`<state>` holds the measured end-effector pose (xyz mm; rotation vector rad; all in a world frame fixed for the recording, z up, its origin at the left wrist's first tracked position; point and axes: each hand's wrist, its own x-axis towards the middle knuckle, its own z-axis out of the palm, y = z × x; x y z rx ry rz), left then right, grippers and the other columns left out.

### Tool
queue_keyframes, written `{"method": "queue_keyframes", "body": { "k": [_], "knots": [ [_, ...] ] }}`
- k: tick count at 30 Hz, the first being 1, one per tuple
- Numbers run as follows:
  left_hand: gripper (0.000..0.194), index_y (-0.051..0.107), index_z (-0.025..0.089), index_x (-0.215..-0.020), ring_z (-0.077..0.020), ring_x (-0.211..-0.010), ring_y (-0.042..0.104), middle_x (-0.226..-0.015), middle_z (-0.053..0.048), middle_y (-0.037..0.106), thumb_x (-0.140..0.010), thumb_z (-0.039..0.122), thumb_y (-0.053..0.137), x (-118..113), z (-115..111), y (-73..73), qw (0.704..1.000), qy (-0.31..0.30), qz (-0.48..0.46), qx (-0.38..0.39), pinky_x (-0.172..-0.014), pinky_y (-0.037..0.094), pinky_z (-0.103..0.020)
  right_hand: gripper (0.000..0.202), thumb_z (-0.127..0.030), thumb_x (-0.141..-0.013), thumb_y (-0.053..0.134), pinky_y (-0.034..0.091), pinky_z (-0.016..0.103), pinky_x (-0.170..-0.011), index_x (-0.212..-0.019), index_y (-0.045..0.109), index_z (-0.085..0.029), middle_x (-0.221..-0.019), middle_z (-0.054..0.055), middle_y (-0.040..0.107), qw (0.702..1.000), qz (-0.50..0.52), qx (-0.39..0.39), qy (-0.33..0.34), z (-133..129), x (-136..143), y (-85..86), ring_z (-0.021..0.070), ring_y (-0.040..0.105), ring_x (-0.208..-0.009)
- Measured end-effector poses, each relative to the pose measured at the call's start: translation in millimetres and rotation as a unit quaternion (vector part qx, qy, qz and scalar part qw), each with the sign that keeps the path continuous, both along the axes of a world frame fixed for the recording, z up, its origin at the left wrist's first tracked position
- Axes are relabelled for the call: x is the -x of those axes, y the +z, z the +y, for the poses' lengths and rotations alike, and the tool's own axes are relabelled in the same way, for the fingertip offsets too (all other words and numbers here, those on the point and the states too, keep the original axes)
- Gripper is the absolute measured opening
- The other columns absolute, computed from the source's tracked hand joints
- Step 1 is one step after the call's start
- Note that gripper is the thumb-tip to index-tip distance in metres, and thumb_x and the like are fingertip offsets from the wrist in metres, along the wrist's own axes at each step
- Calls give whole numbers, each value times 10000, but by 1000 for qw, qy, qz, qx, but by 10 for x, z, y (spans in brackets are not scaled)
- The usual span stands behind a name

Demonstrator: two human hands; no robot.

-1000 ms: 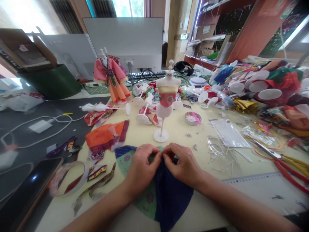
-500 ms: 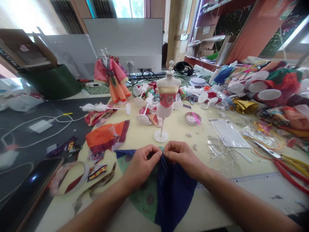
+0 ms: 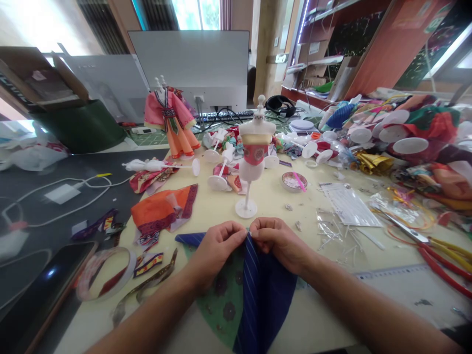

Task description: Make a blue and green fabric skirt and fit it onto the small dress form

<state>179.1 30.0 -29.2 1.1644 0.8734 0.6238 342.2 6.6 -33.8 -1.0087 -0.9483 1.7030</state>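
Note:
A blue striped fabric piece (image 3: pixel 254 300) with a green flowered side (image 3: pixel 221 307) hangs in folds between my hands and spreads on the table. My left hand (image 3: pixel 221 248) pinches its top edge with thumb and forefinger. Right beside it, my right hand (image 3: pixel 278 241) is pinching the same edge, the fingertips of both hands almost touching. Just beyond stands a small white mannequin (image 3: pixel 254 167) on a round base, with a red patterned band around its torso. An orange cloth piece (image 3: pixel 158 209) with a purple border lies to the left.
On the left are a tape roll (image 3: pixel 106 273), a phone (image 3: pixel 47 295) and a patterned ribbon (image 3: pixel 147 287). Scissors (image 3: pixel 416 233), a ruler (image 3: pixel 405 275) and a bag of pins (image 3: pixel 339 236) lie to the right. A small dish (image 3: pixel 294 182) sits behind. A dressed mannequin (image 3: pixel 171 120) stands farther back.
The fabric's folds have shifted a little, showing more of the striped front fold. Both hands stay pinched at nearly the same place.

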Motion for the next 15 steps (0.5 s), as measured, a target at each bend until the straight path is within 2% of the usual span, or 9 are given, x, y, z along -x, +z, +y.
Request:
{"method": "queue_keyframes", "body": {
  "k": [5,8,11,15],
  "knots": [
    [234,589,137,-794,-91,-638,484,-682,14,557,-814,370,591,3,1,29,1000,4,15,-22,-590,373,-196,100,-230,-729,581,339,206,-540,-678,594,-146,-572,-23,517,997,-31,-58,-38,-7,-8,25,81,447,-549],
    [221,590,147,-792,-82,-627,455,-682,28,536,-824,365,575,1,-8,68,997,5,41,-66,-581,363,-187,88,-229,-745,563,376,231,-648,-740,612,-156,-693,-5,564,985,-112,-112,-66,-19,-14,62,111,499,-676],
    [195,600,154,-796,-99,-683,482,-709,23,553,-836,339,556,2,-14,105,987,6,74,-143,-632,384,-195,102,-248,-755,574,378,245,-678,-802,608,-164,-760,-3,571,976,-166,-135,-23,-32,-20,78,125,504,-730],
    [179,602,155,-792,-119,-728,512,-738,13,579,-841,316,538,17,-9,117,972,6,107,-210,-681,400,-211,156,-307,-774,586,358,237,-618,-764,588,-151,-699,-9,542,977,-172,-129,14,-42,-29,78,110,472,-666]
  ]
}}
